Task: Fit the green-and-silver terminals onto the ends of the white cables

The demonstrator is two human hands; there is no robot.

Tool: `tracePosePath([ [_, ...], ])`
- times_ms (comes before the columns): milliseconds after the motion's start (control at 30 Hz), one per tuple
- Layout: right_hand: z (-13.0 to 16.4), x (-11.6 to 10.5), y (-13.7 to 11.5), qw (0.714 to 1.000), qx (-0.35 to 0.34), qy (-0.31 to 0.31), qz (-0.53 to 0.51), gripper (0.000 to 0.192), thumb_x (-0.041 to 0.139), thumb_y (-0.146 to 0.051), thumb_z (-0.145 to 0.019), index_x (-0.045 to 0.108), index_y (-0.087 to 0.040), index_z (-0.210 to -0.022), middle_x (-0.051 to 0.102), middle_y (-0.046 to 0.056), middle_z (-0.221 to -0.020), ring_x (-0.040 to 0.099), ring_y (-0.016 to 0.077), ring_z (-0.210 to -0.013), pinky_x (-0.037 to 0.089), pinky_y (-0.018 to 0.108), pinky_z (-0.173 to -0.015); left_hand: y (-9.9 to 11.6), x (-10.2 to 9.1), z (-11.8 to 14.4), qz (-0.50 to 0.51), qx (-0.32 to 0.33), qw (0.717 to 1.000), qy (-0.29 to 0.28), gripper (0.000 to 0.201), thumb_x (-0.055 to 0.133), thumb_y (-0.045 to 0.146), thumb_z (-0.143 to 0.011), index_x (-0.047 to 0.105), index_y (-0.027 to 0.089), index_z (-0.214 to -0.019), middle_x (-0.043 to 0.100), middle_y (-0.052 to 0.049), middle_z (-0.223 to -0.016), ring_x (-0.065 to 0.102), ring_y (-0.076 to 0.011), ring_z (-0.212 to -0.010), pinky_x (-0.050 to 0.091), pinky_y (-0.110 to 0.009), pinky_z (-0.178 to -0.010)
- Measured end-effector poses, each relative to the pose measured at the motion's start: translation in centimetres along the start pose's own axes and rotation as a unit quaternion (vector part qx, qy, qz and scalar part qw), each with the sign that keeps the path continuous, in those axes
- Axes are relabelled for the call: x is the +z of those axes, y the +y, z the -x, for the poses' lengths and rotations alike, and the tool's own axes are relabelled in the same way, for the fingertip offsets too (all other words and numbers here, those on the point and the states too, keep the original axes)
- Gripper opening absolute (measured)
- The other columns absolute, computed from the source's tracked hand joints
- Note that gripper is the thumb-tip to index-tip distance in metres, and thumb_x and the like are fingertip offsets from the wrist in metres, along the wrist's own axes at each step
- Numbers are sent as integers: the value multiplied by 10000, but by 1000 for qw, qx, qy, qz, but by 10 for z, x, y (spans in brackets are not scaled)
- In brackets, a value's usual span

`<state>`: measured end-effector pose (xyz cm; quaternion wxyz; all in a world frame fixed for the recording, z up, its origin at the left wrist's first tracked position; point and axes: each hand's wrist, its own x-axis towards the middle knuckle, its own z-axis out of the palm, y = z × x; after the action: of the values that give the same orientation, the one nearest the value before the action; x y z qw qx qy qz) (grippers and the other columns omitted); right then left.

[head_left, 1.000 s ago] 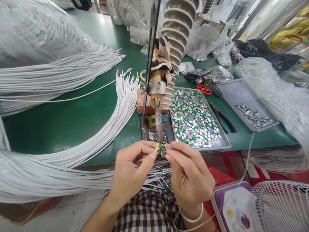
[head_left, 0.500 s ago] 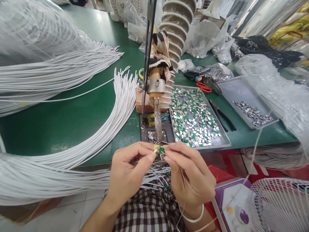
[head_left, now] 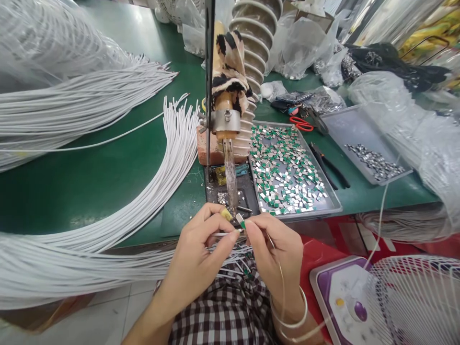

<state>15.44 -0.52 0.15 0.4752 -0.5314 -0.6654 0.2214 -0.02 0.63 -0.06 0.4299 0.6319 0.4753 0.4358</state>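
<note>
My left hand (head_left: 201, 249) pinches a white cable (head_left: 223, 234), its end pointing right. A small yellow piece (head_left: 226, 214) shows at that hand's index fingertip. Between the thumb and fingers of my right hand (head_left: 275, 244) is a small USB connector (head_left: 240, 219) with a metal shell and a green board. The cable end meets or nearly meets the board; the fingers hide the exact contact. A thin wire (head_left: 281, 275) runs from my right fingers down past the wrist. Just above both hands, a clamped soldering iron (head_left: 230, 177) points its tip downward.
A tray of connectors (head_left: 287, 167) sits right of the iron, beside black-handled pliers (head_left: 330, 167), red-handled scissors (head_left: 301, 123) and a tray of metal parts (head_left: 373, 163). White cable bundles (head_left: 143, 211) cover the left. A brick (head_left: 206, 148) and ribbed hose (head_left: 253, 52) stand behind. A fan (head_left: 417, 297) is lower right.
My hands have shifted slightly away from the iron's tip. My right hand has turned, so the connector's metal shell now points up and left instead of down. The camera view has moved a little.
</note>
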Motion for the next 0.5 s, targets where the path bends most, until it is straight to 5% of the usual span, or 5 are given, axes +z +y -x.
tracePosePath([
  [200, 11, 6, 7, 995, -83, 48, 10, 288, 508, -76, -975, 645, -182, -1205, 782, 27, -952, 740, 113, -820, 608, 221, -773, 2, 0, -5, 83, -46, 995, 16, 209, 612, 135, -852, 627, 186, -651, 669, 23, -725, 608, -90, -672, 472, -159, -618],
  [500, 0, 13, 5, 976, -155, 154, 14, 202, 658, -85, -919, 738, -226, -1039, 798, 38, -993, 770, 161, -902, 668, 324, -817, 6, -3, -11, 158, -40, 986, 44, 218, 647, 103, -825, 624, 197, -629, 669, 62, -707, 604, -65, -650, 465, -133, -599],
])
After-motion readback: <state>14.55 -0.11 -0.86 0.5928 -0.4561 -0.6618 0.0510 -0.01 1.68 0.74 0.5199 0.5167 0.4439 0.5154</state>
